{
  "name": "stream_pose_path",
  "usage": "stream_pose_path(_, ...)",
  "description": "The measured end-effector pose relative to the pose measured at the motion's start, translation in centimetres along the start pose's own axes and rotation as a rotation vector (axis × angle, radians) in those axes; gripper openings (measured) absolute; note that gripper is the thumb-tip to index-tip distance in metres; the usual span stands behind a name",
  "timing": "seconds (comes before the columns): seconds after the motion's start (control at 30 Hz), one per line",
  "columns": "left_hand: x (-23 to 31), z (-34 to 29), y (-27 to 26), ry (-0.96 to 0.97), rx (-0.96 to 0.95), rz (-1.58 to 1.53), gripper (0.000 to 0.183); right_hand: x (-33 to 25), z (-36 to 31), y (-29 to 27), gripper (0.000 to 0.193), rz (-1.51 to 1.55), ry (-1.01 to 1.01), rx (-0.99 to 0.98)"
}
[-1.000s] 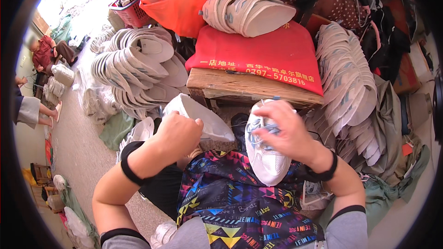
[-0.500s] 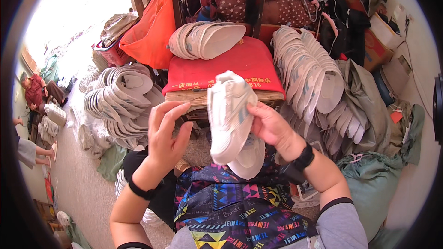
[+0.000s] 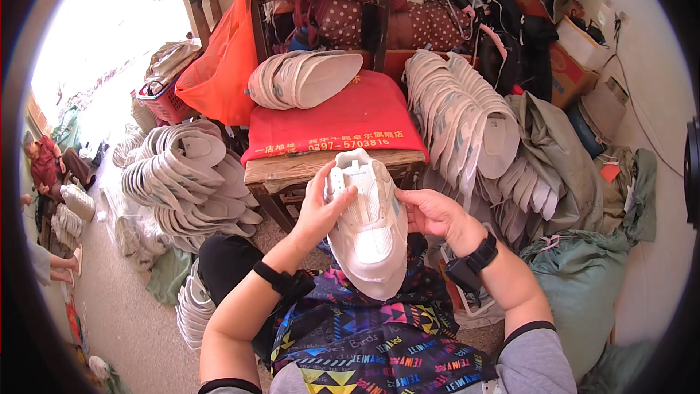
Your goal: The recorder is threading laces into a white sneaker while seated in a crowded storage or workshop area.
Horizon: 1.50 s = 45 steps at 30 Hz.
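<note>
A white shoe upper with mesh panels is held in front of me, its toe toward my lap. My left hand grips its left side, thumb pressed on the lacing area and fingers behind. On the other side, my right hand pinches the collar edge; some of its fingertips are hidden behind the upper. Another pale toe edge shows just below the front, apparently a second upper lying underneath. Beyond my hands, a nested stack of white uppers lies on a red cloth over a wooden chair.
Stacked uppers stand at left and right. An orange bag hangs by the chair back. A green sack fills the right side. Far left, a person in a dark red top sits near more stacks.
My left hand, open and free before, has closed on the upper. The upper has turned from its side to show its top, and the view has shifted slightly.
</note>
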<state>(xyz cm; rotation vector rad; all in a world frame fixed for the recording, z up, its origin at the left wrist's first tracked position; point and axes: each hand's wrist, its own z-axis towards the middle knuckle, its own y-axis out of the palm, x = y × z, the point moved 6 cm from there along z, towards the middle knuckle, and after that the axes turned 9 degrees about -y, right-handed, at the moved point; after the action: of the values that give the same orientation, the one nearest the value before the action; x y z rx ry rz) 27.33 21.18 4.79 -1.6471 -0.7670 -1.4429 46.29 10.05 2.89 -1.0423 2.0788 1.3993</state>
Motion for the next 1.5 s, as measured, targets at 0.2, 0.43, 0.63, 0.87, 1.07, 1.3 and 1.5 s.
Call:
stream_pose_path(0.2,2.1,-3.6,1.8,0.160,0.111,0.362,0.077,-4.2,-0.4,-1.2,0.047,-1.076,-0.898,0.299)
stream_pose_path(0.43,-2.0,-0.4,3.6,-0.065,-0.226,-0.237,0.072,-2.3,1.4,0.9,0.044,-1.066,-0.998,0.095)
stream_pose_path(0.63,-4.0,0.9,2.9,-0.104,-0.227,-0.142,0.066,-0.7,0.6,-5.5,0.045,-0.683,-0.373,-0.018)
stream_pose_path(0.87,-4.5,1.0,3.4,-0.146,-0.203,-0.135,0.070,7.2,-13.8,-27.8,0.037,-1.556,0.178,0.407)
stream_pose_path(1.07,-5.2,0.8,2.9,-0.173,-0.196,-0.146,0.070,16.5,-16.2,-38.0,0.037,-1.080,0.260,0.762)
stream_pose_path(1.3,-5.7,0.5,2.6,-0.174,-0.187,-0.038,0.076,20.0,-10.0,-39.4,0.064,-1.426,-0.015,0.933)
stream_pose_path(1.5,-4.7,0.4,3.1,-0.189,-0.195,-0.099,0.075,16.7,-10.7,-35.8,0.032,-1.399,-0.054,1.041)
